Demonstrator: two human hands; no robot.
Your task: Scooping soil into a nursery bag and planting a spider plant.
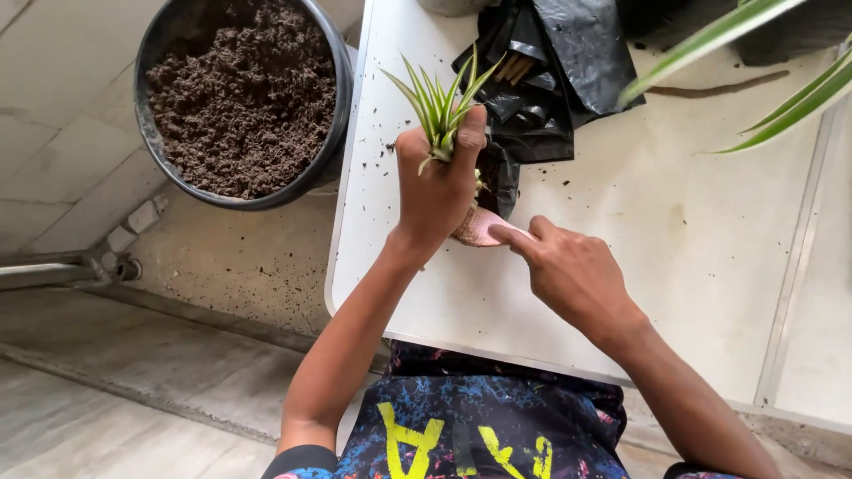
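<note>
Both hands meet over the near part of a white table (674,222). Closed in a fist, the left hand (437,191) grips a small plant (439,102) by its base, so the narrow green-and-cream striped leaves fan upward above the thumb and fingers. Just beneath that fist sits a small pink pot (477,227), only partly visible; whatever it contains is hidden by the hand. Curled loosely, the right hand (572,270) holds nothing, and its extended index finger presses against the rim of the pink pot.

Directly behind the plant, crumpled black plastic bags (555,66) lie on the table, one gaping open with a few pale stems or sticks showing inside. Dark crumbs of soil are scattered on the tabletop around the bags and the hands.

Off the table's left edge, standing on the tiled floor (89,115), is a large round black tub (330,106) filled almost to the brim with loose, dark brown soil (240,98). Long striped leaves of a bigger plant (781,93) reach into view from the upper right, above the table.
</note>
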